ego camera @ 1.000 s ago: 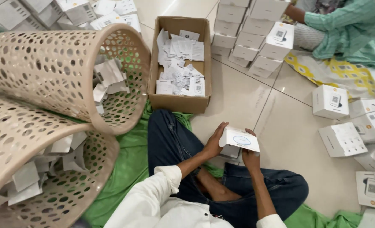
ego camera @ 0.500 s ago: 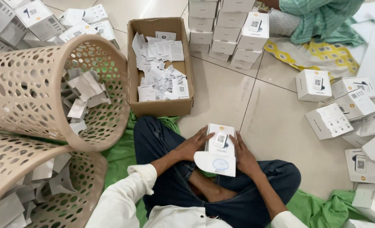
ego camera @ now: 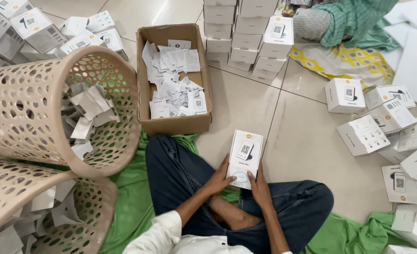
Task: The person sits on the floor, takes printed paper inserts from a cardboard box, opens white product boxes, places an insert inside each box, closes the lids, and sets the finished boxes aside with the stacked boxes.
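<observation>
A white rectangular carton (ego camera: 244, 155) is seen just below the centre of the frame, held face up above the lap and tilted slightly rightward. A small dark product picture and an orange dot are printed on its top face; a pale blue oval marks its near end.

A makeshift packing workroom: stacked white boxes (ego camera: 246, 35) on a tiled floor (ego camera: 246, 108), and a carton of leaflets (ego camera: 173, 77).
</observation>
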